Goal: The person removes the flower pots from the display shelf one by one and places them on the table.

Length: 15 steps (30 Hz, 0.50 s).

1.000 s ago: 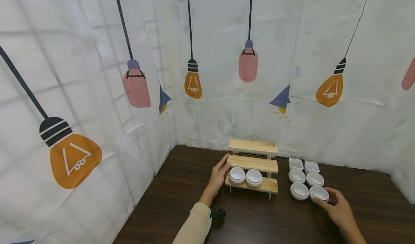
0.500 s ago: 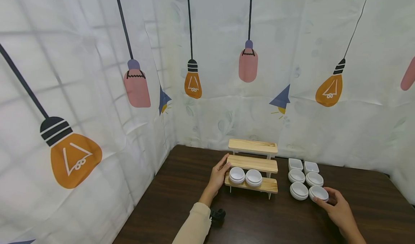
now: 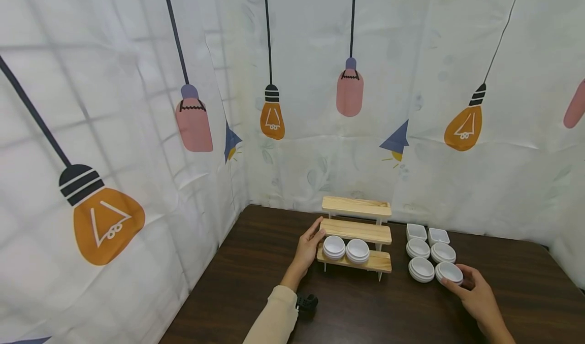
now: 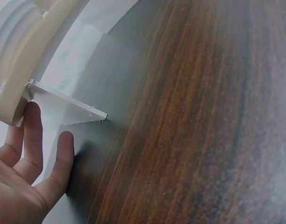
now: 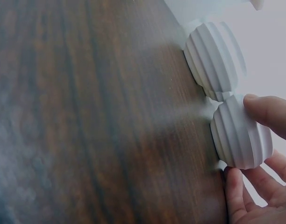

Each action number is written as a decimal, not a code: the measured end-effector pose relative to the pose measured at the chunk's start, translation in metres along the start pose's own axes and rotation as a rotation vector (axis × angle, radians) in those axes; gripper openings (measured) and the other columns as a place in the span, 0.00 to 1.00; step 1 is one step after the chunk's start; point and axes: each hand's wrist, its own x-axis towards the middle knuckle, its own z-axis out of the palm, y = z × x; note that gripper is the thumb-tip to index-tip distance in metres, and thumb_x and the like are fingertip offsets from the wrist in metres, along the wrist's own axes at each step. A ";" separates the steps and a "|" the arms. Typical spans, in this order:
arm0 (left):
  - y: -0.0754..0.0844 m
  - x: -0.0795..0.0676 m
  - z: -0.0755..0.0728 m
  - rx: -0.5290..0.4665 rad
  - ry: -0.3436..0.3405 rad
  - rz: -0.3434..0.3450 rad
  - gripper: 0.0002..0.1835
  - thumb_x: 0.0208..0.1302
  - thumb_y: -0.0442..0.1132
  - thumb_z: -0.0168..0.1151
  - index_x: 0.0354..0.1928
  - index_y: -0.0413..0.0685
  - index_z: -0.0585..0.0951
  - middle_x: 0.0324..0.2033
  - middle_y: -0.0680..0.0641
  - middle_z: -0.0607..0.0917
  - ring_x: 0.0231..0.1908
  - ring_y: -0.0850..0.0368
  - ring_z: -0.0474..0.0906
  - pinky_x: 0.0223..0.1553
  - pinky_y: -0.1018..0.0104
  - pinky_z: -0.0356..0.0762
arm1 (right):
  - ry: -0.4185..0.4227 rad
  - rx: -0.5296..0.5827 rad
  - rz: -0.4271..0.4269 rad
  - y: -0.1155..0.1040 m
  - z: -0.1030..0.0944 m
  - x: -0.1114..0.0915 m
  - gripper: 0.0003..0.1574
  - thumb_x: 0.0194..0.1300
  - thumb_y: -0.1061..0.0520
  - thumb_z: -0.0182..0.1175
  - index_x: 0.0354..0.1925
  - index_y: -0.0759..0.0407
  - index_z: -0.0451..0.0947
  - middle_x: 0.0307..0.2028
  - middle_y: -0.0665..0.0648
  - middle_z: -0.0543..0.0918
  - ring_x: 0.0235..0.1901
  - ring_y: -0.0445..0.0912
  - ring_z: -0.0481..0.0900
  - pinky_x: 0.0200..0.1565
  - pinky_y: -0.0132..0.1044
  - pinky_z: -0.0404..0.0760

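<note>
A three-tier wooden display stand [image 3: 356, 230] stands at the back of the table. Its lowest board carries two stacks of round white bowls, a left stack [image 3: 334, 247] and a right stack [image 3: 357, 250]. My left hand [image 3: 305, 252] grips the stand's left end, thumb and fingers at the boards; the left wrist view shows fingertips [image 4: 32, 109] against a board's end. On the right, my right hand [image 3: 477, 293] holds the front right stack of white bowls [image 3: 449, 273], thumb on one side and fingers round the other. In the right wrist view these ribbed stacked bowls [image 5: 239, 135] rest low at the tabletop.
Beside the held stack sits another round stack [image 3: 421, 269]. Behind are two more round stacks, one left [image 3: 418, 248] and one right [image 3: 443, 252], then two square white dishes [image 3: 416, 231]. A patterned white curtain [image 3: 301, 171] closes off the back of the dark wooden table [image 3: 356, 308].
</note>
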 end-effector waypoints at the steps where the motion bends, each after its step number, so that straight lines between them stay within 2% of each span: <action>1: 0.000 0.000 0.000 0.000 -0.003 -0.002 0.26 0.80 0.48 0.53 0.76 0.64 0.69 0.65 0.45 0.80 0.51 0.61 0.76 0.63 0.50 0.72 | -0.001 0.002 -0.002 0.000 0.000 0.000 0.55 0.66 0.40 0.69 0.74 0.68 0.56 0.68 0.72 0.67 0.36 0.15 0.60 0.37 0.29 0.74; 5: 0.001 0.001 -0.001 -0.006 -0.011 -0.008 0.26 0.80 0.45 0.52 0.76 0.60 0.68 0.66 0.44 0.79 0.53 0.59 0.77 0.64 0.48 0.71 | -0.003 0.001 -0.006 0.001 0.000 0.000 0.55 0.67 0.40 0.69 0.74 0.68 0.56 0.69 0.72 0.66 0.36 0.15 0.60 0.37 0.29 0.74; 10: 0.000 -0.001 0.000 -0.001 -0.003 0.012 0.26 0.79 0.50 0.52 0.76 0.66 0.68 0.68 0.46 0.77 0.56 0.58 0.76 0.65 0.47 0.71 | 0.008 -0.001 -0.013 0.001 0.001 0.001 0.54 0.66 0.40 0.69 0.74 0.68 0.57 0.68 0.72 0.67 0.35 0.15 0.60 0.37 0.29 0.74; 15: -0.001 -0.001 0.000 -0.005 -0.004 0.014 0.26 0.77 0.54 0.54 0.74 0.71 0.70 0.63 0.48 0.81 0.52 0.60 0.77 0.62 0.54 0.72 | 0.028 -0.001 -0.046 0.003 0.002 0.000 0.52 0.66 0.42 0.70 0.72 0.69 0.59 0.65 0.72 0.69 0.35 0.16 0.61 0.36 0.29 0.74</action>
